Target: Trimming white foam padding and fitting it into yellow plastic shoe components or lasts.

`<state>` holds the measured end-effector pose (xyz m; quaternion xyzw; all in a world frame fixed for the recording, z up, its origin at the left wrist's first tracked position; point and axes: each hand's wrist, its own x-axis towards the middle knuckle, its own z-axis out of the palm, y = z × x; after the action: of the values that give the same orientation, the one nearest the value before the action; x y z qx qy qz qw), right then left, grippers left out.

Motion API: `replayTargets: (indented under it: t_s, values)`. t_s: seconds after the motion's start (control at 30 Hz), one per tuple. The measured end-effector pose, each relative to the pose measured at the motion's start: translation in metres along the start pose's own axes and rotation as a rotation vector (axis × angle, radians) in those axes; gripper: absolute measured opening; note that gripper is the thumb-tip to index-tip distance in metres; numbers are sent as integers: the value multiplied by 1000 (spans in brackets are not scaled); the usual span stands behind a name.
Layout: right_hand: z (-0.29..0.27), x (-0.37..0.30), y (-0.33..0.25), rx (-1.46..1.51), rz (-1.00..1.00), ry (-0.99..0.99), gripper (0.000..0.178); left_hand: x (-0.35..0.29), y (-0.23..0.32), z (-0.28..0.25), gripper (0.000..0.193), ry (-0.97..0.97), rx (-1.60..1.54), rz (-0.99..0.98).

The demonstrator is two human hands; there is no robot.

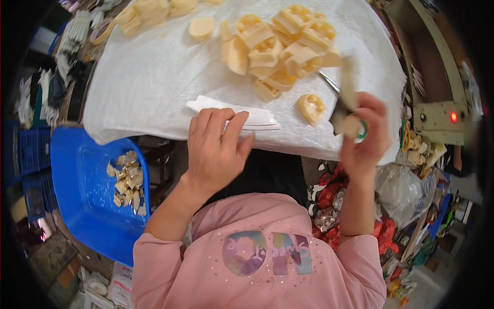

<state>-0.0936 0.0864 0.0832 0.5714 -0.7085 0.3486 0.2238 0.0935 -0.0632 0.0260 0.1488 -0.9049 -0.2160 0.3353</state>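
Seated at a tabletop (154,77) draped in white cloth, pink sleeves coming in from the lower edge.

Left hand (215,147): palm down, fingers loosely spread, resting on the near edge of the cloth, fingertips on a folded white strip (242,112) lying flat there. The hand closes on nothing; it appears to pin the strip and cloth in place.

Right hand (363,139): raised just off the right edge of the cloth, fingers curled tight around a small pale yellow piece with a green ring (355,127), together with a thin blade-like tool (346,90) that stands up from the fist. Held up close, probably for a better view of the edge. Motion blur here; exact grip unclear.

One single yellowish moulded piece (312,107) lies alone just left of the right hand, within easy reach.

Behind it, one heap of the same yellowish pieces (283,49), roughly fifteen or more, overlapping too much to count exactly. A second, smaller group (154,13) sits at the far left of the cloth, about six visible.

One blue tub (82,195) below the left elbow, holding a small pile of pale scraps (127,183), perhaps twenty; placed low, likely to catch offcuts.
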Motion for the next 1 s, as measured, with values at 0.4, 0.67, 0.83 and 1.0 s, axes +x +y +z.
replayTargets:
  t_s: [0.4,0.67,0.83,1.0]
  values:
    - [27,-70,19,-34,411,-240,56,4,26,33,45,-2,-1598,-774]
    - [20,-83,25,-50,399,78,45,9,30,35,44,47,-1603,-838]
    - [-9,-54,23,-318,314,-213,31,6,27,34,42,3,-1617,-816]
    - [10,-70,23,-193,388,-223,35,11,33,32,42,48,-1619,-859]
